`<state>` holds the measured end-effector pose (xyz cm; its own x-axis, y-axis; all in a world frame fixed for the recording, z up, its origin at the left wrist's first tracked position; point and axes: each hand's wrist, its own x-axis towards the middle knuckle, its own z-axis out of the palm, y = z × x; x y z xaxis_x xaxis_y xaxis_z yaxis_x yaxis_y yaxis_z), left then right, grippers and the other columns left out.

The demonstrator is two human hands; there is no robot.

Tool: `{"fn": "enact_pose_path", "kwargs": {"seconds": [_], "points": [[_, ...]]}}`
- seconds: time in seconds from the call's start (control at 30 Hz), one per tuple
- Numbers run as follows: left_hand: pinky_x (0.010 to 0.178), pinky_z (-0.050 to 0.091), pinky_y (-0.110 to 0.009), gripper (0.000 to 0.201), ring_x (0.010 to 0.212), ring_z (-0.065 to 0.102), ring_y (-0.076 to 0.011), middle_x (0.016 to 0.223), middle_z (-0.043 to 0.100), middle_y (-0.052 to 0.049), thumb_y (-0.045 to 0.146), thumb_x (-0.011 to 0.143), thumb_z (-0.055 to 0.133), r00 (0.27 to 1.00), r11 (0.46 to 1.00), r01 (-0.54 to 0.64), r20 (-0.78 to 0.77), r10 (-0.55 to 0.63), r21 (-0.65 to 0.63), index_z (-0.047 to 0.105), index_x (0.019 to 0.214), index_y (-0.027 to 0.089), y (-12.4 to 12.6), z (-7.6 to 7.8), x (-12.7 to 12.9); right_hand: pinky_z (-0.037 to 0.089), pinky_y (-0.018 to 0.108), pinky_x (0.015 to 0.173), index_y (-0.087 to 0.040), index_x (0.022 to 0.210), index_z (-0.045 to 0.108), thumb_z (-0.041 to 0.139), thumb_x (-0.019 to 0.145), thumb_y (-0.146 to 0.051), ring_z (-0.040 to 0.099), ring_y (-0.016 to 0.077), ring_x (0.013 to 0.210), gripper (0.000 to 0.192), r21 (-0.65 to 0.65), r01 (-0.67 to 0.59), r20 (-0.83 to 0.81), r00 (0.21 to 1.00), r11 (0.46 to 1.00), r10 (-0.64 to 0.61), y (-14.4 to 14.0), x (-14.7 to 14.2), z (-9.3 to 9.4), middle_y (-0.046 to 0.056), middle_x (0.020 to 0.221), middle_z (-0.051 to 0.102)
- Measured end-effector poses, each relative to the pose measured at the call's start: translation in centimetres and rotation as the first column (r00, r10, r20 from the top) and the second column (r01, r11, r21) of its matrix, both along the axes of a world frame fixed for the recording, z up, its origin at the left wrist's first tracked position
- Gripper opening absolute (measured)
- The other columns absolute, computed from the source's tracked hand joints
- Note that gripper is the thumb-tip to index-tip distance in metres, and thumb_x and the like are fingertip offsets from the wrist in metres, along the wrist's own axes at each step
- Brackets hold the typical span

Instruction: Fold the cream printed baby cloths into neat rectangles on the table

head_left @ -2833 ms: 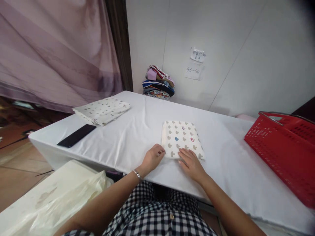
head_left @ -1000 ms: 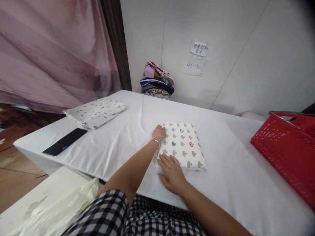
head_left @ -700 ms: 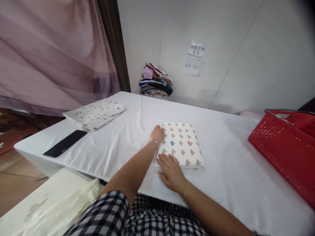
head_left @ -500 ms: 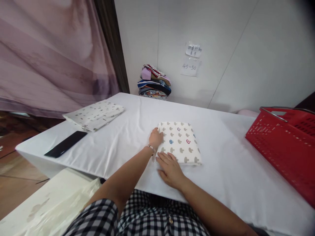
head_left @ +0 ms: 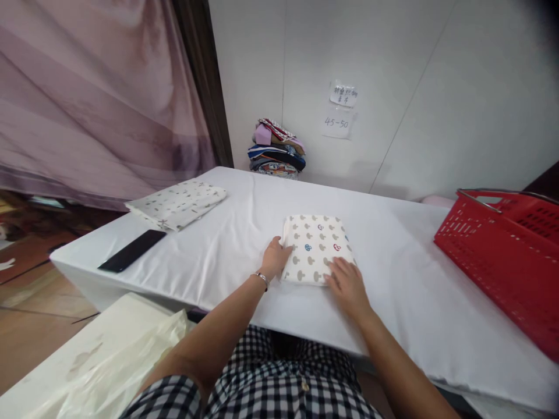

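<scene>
A folded white cloth (head_left: 314,247) printed with grey, blue and red mushrooms lies flat on the white-covered table in front of me. My left hand (head_left: 275,259) is at its left edge, thumb over the top and fingers along the side, not closed round it. On the near right corner of the cloth rests my right hand (head_left: 348,285), its fingers stretched out flat. The far edge and most of the left edge of the cloth show; the near right corner is under my fingers.
On the table's left lie another patterned cloth (head_left: 179,203) and a black flat slab (head_left: 132,250). A red basket (head_left: 493,262) stands at the right. Folded textiles (head_left: 277,148) are stacked by the wall. A plastic bag (head_left: 117,366) lies on a white surface (head_left: 48,372) at lower left.
My right hand has slid rightward along the near edge to the cloth's near right corner. My left hand has moved slightly nearer me along the left edge.
</scene>
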<state>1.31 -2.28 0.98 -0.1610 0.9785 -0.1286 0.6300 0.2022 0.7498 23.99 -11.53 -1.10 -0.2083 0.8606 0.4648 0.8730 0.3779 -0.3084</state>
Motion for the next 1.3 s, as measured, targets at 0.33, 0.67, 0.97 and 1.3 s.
{"fn": "enact_pose_path", "kwargs": {"seconds": [0.33, 0.67, 0.97, 1.3], "points": [[0.079, 0.046, -0.027, 0.037, 0.092, 0.060, -0.0180, 0.105, 0.060, -0.008, 0.034, 0.081, 0.059, 0.995, 0.997, -0.013, 0.099, 0.005, 0.072, 0.049, 0.113, 0.018, -3.9, -0.8, 1.5, 0.053, 0.044, 0.084, -0.020, 0.112, 0.065, 0.064, 0.074, -0.040, 0.064, 0.0277, 0.099, 0.042, -0.256, 0.132, -0.604, 0.752, 0.958, -0.265, 3.8, 6.9, -1.4, 0.009, 0.111, 0.067], [0.085, 0.047, -0.029, 0.020, 0.092, 0.061, -0.0178, 0.105, 0.063, -0.006, 0.029, 0.082, 0.060, 0.994, 0.984, 0.096, 0.033, -0.102, 0.147, 0.058, 0.100, 0.020, -3.4, -0.3, -0.6, 0.042, 0.043, 0.099, -0.020, 0.109, 0.066, 0.046, 0.091, -0.033, 0.057, 0.0263, 0.110, 0.030, 0.070, -0.095, -0.223, 0.969, 0.993, 0.108, 1.9, 1.3, 1.7, 0.011, 0.115, 0.064], [0.093, 0.047, -0.029, 0.050, 0.113, 0.055, -0.0198, 0.143, 0.039, -0.004, 0.011, 0.085, 0.043, 0.937, 0.941, 0.236, -0.312, -0.155, 0.243, 0.048, 0.132, 0.027, 3.1, 0.2, -2.0, 0.028, 0.048, 0.106, -0.017, 0.121, 0.058, 0.049, 0.091, -0.031, 0.040, 0.0272, 0.128, 0.035, 0.021, -0.266, 0.208, 0.944, 0.964, 0.256, -2.2, -4.4, -0.2, 0.013, 0.138, 0.048], [0.083, 0.050, -0.035, 0.039, 0.110, 0.052, -0.0236, 0.122, 0.059, -0.003, 0.019, 0.090, 0.040, 0.837, 0.913, 0.334, -0.518, -0.175, 0.232, 0.060, 0.122, 0.030, 4.9, -1.8, -2.3, 0.028, 0.045, 0.105, -0.018, 0.115, 0.062, 0.046, 0.088, -0.020, 0.042, 0.0252, 0.126, 0.031, 0.031, -0.262, 0.220, 0.943, 0.964, 0.249, -2.2, -4.7, -0.2, 0.011, 0.136, 0.051]]}}
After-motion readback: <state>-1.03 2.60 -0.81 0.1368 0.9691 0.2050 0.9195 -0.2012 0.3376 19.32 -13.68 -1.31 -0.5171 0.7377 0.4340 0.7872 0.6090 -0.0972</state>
